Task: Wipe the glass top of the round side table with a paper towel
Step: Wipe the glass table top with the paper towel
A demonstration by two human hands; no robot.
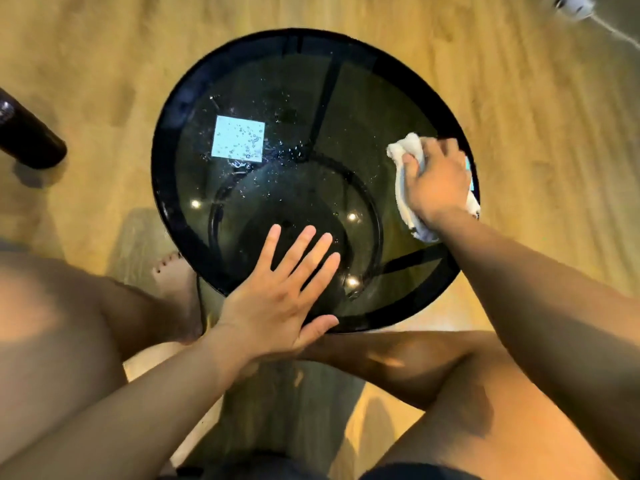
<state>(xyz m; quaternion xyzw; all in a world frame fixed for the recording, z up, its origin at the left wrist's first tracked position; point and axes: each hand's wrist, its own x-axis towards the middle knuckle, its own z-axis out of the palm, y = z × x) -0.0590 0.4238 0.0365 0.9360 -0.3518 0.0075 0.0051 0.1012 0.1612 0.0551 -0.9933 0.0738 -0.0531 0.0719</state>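
The round side table point(166, 188) has a dark glass top inside a black rim and fills the middle of the view. Water droplets point(270, 147) lie scattered over its far left and centre. My right hand point(436, 181) presses a crumpled white paper towel point(405, 150) onto the glass at the right edge, gripping it. My left hand point(277, 292) lies flat on the near part of the glass, fingers spread, holding nothing.
A dark cylindrical bottle point(27, 133) lies on the wooden floor at the left. A white plug and cable point(575, 5) sit at the top right. My bare knees flank the table's near edge, and a foot point(173, 271) shows under its left side.
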